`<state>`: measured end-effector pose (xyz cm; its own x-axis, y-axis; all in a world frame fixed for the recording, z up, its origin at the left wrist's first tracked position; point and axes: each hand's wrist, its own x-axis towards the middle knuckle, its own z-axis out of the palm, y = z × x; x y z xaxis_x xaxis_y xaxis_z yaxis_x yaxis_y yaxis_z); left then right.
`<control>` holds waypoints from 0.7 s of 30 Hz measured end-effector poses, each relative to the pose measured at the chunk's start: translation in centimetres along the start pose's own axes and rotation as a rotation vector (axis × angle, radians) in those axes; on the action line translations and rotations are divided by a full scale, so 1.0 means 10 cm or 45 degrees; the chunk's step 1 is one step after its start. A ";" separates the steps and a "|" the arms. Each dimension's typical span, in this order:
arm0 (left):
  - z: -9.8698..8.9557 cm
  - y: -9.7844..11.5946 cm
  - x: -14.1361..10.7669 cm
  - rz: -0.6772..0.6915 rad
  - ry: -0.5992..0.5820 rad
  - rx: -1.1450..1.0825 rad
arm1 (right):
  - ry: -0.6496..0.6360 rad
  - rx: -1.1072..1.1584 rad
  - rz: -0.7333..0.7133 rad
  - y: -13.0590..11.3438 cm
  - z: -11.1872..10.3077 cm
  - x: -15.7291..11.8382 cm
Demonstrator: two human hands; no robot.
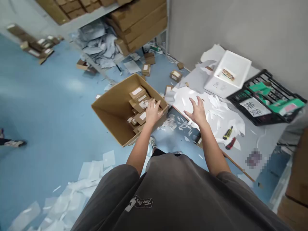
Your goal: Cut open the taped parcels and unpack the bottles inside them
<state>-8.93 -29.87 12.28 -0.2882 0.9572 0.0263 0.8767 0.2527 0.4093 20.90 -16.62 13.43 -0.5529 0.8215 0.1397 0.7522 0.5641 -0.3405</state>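
Observation:
A large cardboard box [108, 109] stands open in front of me on the left, with several small labelled brown cartons [141, 106] inside. My left hand [153, 112] hovers at the box's right side, over the cartons near the rim, fingers apart; whether it touches one I cannot tell. My right hand [197, 112] is raised above the near edge of the white table [252, 141], fingers spread and holding nothing. Nearby on the table lie white paper scraps [216, 106], a yellow utility knife [227, 132] and a red utility knife [230, 143].
A white foam box [221, 86] and a black crate [262, 118] with green packaging occupy the table's far side. Shelving with cartons [141, 25] stands behind. Loose paper sheets [72, 195] litter the blue floor. Another person's foot [15, 143] shows at far left.

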 end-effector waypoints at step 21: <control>0.59 -3.41 1.30 -0.625 -0.102 -0.147 | -0.568 -0.044 -0.474 -2.04 3.26 3.51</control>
<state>-40.34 -25.24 -6.73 -0.6211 0.7384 -0.2627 0.5956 0.6626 0.4540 -25.56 -1.99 -5.07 -0.8745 0.4567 -0.1635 0.4850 0.8170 -0.3118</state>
